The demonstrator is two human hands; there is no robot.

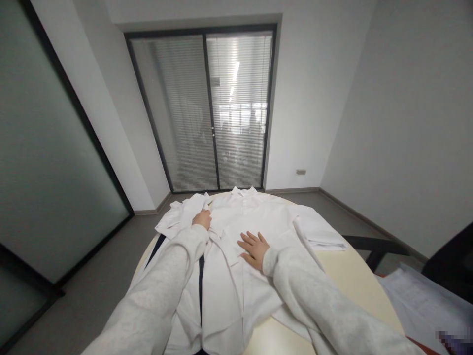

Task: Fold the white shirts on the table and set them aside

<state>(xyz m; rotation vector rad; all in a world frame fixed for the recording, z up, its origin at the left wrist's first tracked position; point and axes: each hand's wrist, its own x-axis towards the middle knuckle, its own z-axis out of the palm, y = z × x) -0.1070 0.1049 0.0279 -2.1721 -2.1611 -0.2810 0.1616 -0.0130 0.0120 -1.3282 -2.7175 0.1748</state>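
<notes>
Head view: the white shirt lies on the table, collar at the far end; body largely spread out, in my judgement, with the left side unsmoothed. I note the right hand open, palm down on the cloth, and the left hand curled, seemingly gripping bunched fabric at that rumpled side.

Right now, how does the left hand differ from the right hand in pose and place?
The left hand is curled and appears to grip white cloth, while the right hand lies open and spread on the white shirt. The left hand is also farther forward over the table than the right hand. Both come out of light grey sleeves.
</notes>
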